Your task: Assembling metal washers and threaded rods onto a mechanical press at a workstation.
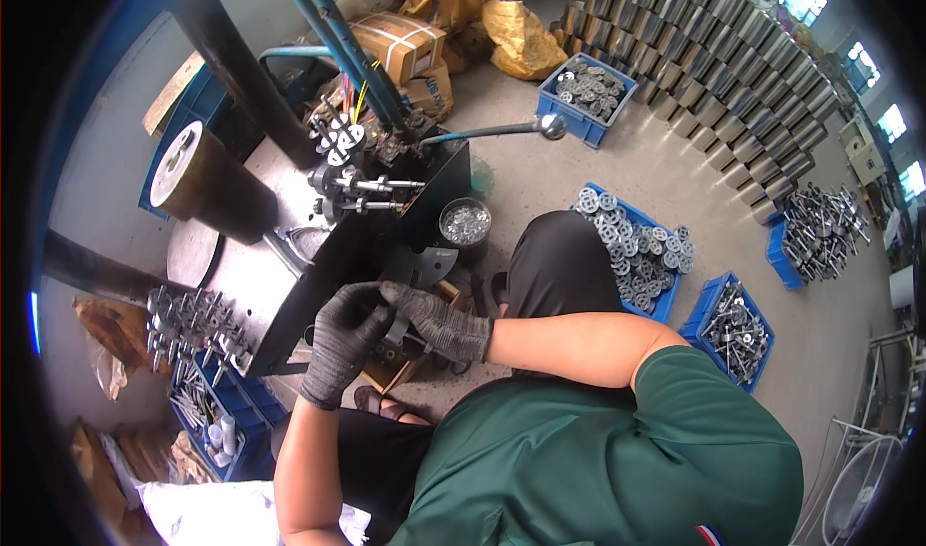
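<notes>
Judging from the parts around the seat, the work looked partway along: a batch of shafts fitted with round flanges (193,329) stood at nine o'clock from the hands on the corner of the metal bench (260,300), and more flanged shafts (371,194) lay at twelve o'clock, all seemingly made up. Plenty appeared left to use, since a blue bin of spoked metal discs (666,257) sat between two and three o'clock, a blue bin of loose shafts (738,334) at three, and a round bucket of small bright pieces (465,223) at one. One small grey metal piece (397,329) was between the two hands, above a wooden box (386,377), and it did not appear joined to any shaft. Both forearms reached toward the bench, the left rising from six o'clock, the right crossing the lap from three with its elbow bent. In grey knit gloves, the right hand (442,326) had fingers and thumb pinched narrowly on that piece, its fingertips meeting the left hand (345,339); the left's fingers curled inward close by, though whether they gripped it too could not be told.
</notes>
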The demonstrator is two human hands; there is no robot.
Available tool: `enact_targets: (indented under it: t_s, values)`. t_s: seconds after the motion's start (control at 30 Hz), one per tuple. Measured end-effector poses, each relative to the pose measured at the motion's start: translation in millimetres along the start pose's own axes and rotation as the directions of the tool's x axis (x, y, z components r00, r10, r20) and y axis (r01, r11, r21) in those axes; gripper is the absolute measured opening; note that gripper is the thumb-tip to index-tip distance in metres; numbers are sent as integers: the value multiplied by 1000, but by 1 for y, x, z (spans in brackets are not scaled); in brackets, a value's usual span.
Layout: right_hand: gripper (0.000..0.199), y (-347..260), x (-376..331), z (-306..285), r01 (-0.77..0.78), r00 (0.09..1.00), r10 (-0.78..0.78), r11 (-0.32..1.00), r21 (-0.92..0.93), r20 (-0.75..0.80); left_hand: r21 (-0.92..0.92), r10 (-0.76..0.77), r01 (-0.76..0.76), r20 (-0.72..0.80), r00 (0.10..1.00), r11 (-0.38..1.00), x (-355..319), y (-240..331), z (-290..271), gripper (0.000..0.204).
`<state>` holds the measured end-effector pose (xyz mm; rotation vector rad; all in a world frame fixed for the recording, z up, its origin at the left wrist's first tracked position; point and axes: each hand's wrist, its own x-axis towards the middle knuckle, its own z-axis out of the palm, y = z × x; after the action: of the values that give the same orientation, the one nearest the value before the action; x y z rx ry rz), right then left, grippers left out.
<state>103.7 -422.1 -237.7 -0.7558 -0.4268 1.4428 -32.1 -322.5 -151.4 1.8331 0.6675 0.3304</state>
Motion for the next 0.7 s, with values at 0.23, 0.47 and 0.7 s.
enact_targets:
  t_s: [0.23, 0.47, 0.7]
  values:
    - [28, -52, -24, 13, 246, 958, -286, 811, -531, 7, 594, 318, -163, -165, 933, 788, -3, 18, -2, 34]
    - [29, -51, -26, 8, 362, 923, -373, 752, -551, 97, 499, 364, -210, -234, 902, 841, -5, 17, -3, 32]
    - [28, -26, -9, 0, 186, 975, -139, 936, -297, 174, 109, 311, -295, -193, 930, 949, -9, 5, 9, 34]
